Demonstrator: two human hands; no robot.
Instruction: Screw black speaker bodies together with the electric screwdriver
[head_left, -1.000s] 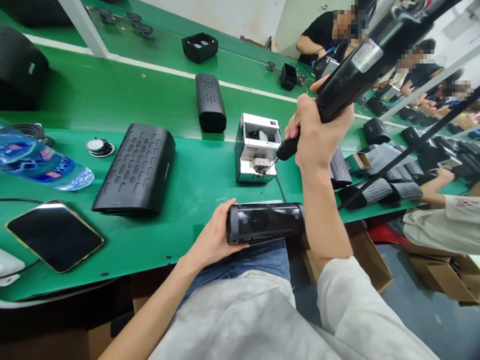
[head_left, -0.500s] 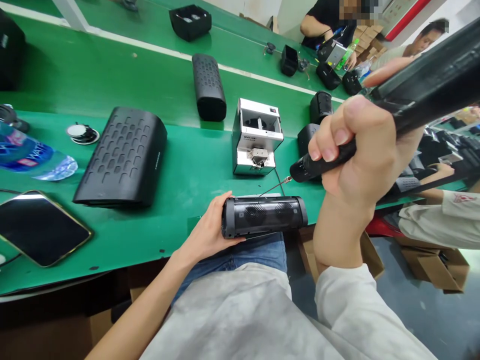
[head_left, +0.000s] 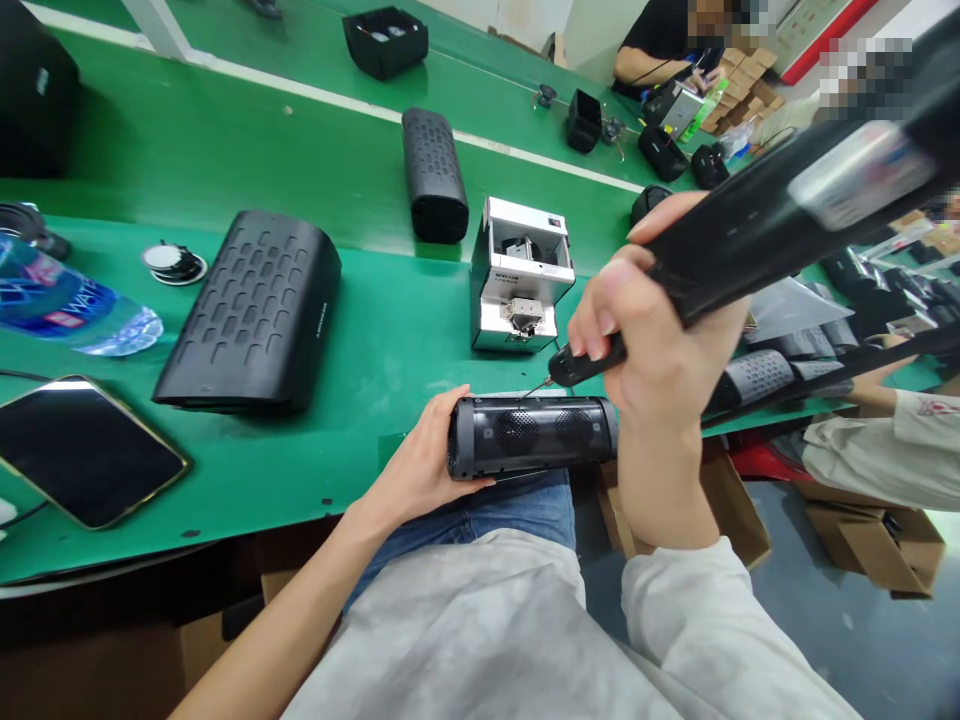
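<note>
My left hand (head_left: 424, 455) grips the left end of a black speaker (head_left: 536, 437) that lies lengthwise at the table's front edge. Two round perforated areas show on its front face. My right hand (head_left: 660, 340) is wrapped around a black electric screwdriver (head_left: 780, 220), held tilted with its body rising to the upper right. Its thin bit points down at the speaker's upper long edge; whether the tip touches a screw is too small to tell. Just behind the speaker stands a white and black screw feeder (head_left: 521, 275).
A large black speaker housing (head_left: 251, 310) stands on the left, near a phone (head_left: 90, 450) and a water bottle (head_left: 75, 300). Behind is another black speaker (head_left: 435, 175). A co-worker (head_left: 660, 50) sits at the far side. Cardboard boxes (head_left: 874, 540) rest on the floor at right.
My right hand has brought the screwdriver down and left, its bit now closer to the speaker's upper edge. My left hand keeps its hold on the speaker. The view has shifted slightly.
</note>
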